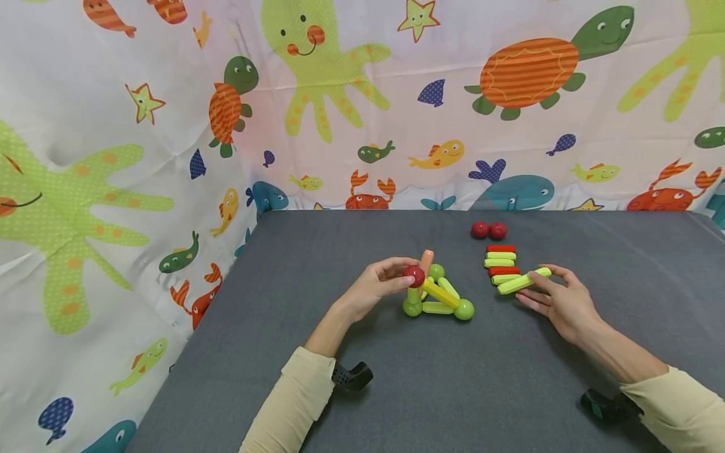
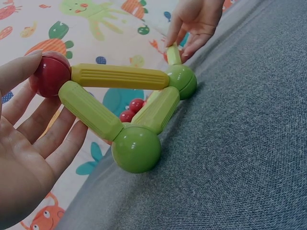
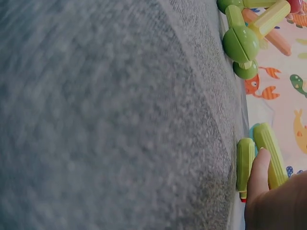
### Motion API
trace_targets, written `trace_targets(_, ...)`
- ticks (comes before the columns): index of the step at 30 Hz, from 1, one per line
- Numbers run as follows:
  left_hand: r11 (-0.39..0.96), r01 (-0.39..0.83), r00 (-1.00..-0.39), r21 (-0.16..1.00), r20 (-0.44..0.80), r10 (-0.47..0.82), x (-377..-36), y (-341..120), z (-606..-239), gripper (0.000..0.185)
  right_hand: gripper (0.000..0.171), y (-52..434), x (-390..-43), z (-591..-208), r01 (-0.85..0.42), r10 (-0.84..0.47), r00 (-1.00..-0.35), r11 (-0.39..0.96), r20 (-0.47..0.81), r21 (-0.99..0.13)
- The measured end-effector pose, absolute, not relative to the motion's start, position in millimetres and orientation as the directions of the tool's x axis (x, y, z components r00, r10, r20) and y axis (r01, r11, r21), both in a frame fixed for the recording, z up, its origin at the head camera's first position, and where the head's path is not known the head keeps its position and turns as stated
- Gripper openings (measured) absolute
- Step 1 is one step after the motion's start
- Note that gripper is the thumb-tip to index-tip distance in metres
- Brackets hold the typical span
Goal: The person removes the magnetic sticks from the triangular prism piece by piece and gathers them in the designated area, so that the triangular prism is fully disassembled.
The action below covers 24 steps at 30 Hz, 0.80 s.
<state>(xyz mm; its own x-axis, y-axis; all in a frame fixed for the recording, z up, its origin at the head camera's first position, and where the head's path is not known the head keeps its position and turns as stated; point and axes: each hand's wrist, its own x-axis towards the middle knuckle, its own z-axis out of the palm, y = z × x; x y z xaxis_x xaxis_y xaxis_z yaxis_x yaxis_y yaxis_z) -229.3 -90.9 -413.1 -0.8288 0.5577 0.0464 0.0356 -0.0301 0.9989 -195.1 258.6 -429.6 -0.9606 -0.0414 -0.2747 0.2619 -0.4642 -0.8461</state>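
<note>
At the centre of the head view, a red ball point(image 1: 414, 275) is pinched by the fingers of the left hand point(image 1: 378, 284) at the top of a toy frame point(image 1: 438, 296) made of ribbed plastic sticks and glossy green balls, standing on the grey cloth-covered bench point(image 1: 396, 390). The left wrist view alone shows the ribbing of the yellow stick point(image 2: 120, 76) joined to the ball and the coarse weave of the cloth. To the right of centre, a green stick point(image 1: 523, 281) is held in the grip of the right hand point(image 1: 557, 302) beside a row of red and green sticks point(image 1: 501, 263). Two loose red balls point(image 1: 489, 230) lie just above that row. A sea-animal printed curtain point(image 1: 362, 100) fills the upper frame. No writing is readable.
</note>
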Motion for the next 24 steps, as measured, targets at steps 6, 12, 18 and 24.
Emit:
trace_targets(6,-0.038,0.033,-0.827,0.999,0.049,0.56,-229.3,-90.9,-414.0,0.037,0.039,256.7,-193.5,-429.8,0.276,-0.043,-0.956,-0.479,-0.292,-0.833)
trace_targets(12,-0.037,0.033,-0.831,0.999,0.048,0.555,-229.6,-90.9,-413.6,0.038,0.039,255.3,-194.8,-430.3,0.276,-0.003,-0.95,-0.472,-0.312,-0.838)
trace_targets(18,-0.033,0.035,-0.831,0.999,0.047,0.554,-228.8,-90.5,-412.3,0.038,0.045,255.1,-195.1,-429.9,0.325,-0.02,-0.933,-0.467,-0.358,-0.822)
trace_targets(24,-0.023,0.04,-0.834,0.999,0.046,0.55,-229.3,-89.7,-412.6,0.038,0.049,256.6,-195.7,-430.5,0.373,-0.054,-0.917,-0.46,-0.394,-0.806)
